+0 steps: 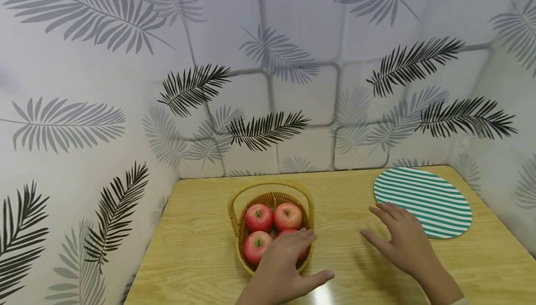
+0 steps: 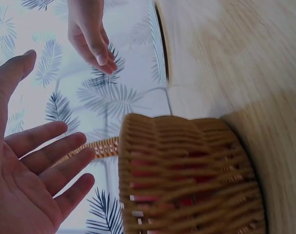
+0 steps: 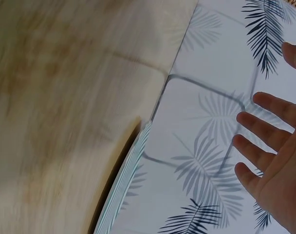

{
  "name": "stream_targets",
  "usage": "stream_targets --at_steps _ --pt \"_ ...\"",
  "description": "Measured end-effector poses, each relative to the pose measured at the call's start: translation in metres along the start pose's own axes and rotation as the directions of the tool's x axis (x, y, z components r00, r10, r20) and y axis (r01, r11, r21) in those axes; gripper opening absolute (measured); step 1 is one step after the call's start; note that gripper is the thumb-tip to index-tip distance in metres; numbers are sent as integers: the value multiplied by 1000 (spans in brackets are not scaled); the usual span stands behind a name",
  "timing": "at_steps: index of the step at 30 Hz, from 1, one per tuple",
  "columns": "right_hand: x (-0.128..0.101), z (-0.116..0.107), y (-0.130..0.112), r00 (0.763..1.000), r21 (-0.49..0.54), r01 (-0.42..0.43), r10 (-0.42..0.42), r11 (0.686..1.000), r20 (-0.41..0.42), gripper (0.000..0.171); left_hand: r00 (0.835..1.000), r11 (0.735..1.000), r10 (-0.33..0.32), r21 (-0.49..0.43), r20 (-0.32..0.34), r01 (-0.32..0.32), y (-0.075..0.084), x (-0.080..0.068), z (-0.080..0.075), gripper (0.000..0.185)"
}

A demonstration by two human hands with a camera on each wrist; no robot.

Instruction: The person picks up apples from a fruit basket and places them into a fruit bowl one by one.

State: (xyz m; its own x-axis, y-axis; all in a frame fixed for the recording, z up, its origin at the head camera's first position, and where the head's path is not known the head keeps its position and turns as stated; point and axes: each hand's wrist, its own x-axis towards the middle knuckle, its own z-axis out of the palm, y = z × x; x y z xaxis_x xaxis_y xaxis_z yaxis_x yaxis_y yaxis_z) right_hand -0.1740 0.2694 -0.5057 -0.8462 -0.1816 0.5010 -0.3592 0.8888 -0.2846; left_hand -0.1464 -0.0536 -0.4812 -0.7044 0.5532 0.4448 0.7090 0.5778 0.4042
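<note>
No text, label, brand, number or sign can be read in any of the three views. The wall covering (image 1: 268,63) bears only a leaf print, and the round mat (image 1: 423,201) bears only green and white stripes.

Four red apples (image 1: 259,217) are sitting in one wicker basket (image 1: 271,185), the fourth mostly hidden under a hand. One green-and-white striped mat (image 1: 423,200) is lying on one wooden table (image 1: 201,249). Two bare hands are showing, the left hand (image 1: 279,267) and the right hand (image 1: 403,240).
</note>
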Motion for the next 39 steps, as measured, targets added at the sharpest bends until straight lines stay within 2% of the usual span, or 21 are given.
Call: stream_targets --at_steps 7,12,18,25,33,39 --pt "-2 -7 16 998 -33 -44 45 998 33 64 999 999 47 -2 -2 -47 5 13 10 73" --pt "-5 -7 27 998 -50 -45 47 998 37 65 998 998 59 29 -7 -59 7 19 17 75" --pt "-8 -9 42 998 -54 -52 54 997 35 66 998 999 35 22 45 -36 9 26 25 76" --pt "-9 -13 56 992 -59 -93 98 994 83 68 992 1000 -14 30 125 10 14 38 32 82" --pt "-11 -14 72 985 -71 -136 143 988 101 71 986 997 11 71 164 -23 16 54 44 86" --pt "-15 -15 87 962 -81 -189 201 979 183 77 980 998 10 55 199 -22 17 65 50 88"
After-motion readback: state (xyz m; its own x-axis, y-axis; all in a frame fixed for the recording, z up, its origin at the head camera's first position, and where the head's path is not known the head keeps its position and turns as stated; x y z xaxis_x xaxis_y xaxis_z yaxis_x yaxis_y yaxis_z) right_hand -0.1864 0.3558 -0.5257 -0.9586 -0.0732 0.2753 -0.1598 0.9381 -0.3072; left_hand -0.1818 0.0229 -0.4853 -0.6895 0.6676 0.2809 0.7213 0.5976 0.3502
